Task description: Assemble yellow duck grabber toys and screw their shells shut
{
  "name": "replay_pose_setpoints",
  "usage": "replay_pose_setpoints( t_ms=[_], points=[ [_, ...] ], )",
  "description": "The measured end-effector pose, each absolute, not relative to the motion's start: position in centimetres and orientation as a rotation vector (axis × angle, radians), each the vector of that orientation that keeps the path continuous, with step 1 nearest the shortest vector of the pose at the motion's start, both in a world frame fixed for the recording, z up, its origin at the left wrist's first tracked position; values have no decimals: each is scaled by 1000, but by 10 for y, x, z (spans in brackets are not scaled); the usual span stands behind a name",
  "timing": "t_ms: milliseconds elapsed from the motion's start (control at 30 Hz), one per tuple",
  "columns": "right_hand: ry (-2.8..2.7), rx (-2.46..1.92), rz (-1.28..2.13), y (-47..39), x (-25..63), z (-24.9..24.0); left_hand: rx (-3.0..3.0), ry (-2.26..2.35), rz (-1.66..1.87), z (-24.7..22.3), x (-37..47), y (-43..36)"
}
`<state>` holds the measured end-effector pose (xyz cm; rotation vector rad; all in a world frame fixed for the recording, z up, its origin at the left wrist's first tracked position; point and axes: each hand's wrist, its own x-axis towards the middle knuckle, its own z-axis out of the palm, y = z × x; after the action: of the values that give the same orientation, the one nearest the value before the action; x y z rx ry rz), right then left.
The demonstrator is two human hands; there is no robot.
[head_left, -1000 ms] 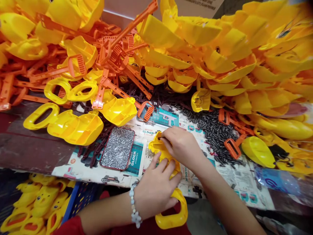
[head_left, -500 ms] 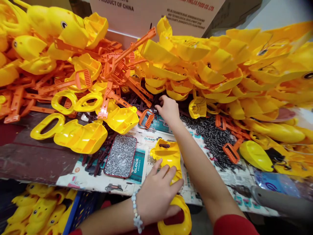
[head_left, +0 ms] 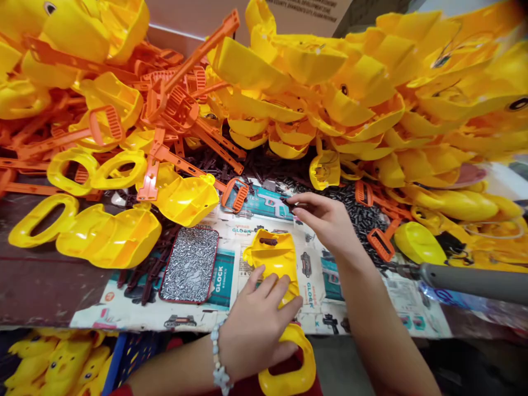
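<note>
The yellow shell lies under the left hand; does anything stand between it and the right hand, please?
Nothing visible does: only printed sheet shows between the right hand and the yellow shell. The left hand partly covers it.

"GLOCK" on the printed sheet [head_left: 231,242]; "DEVELOPMENT ZONE" on the carton [head_left: 309,19].

"Hidden?"
"Part of the yellow shell [head_left: 274,258], lower centre, behind the left hand [head_left: 258,324]; the dark bit [head_left: 291,207] in the right hand [head_left: 324,220] is too small to name."
"Cut off?"
"The grey tool [head_left: 466,279]; right edge."
</note>
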<state>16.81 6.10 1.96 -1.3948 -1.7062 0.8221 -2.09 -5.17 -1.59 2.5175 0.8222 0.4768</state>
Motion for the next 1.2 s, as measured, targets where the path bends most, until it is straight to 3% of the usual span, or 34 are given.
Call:
replay_pose_setpoints(
  t_ms=[367, 667, 867, 1200],
  points=[
    [-1684, -1221, 990, 35, 178, 20, 2485, 857, 418, -12, -19, -51],
    [-1829, -1303, 616, 20, 185, 23, 2464, 876, 400, -8, -19, -52],
    [-1912, -1133, 800, 24, 185, 26, 2463, 873, 407, -9, -19, -52],
    [-2126, -1129, 363, 11, 182, 33, 2468, 867, 427, -10, -20, -52]
  ],
)
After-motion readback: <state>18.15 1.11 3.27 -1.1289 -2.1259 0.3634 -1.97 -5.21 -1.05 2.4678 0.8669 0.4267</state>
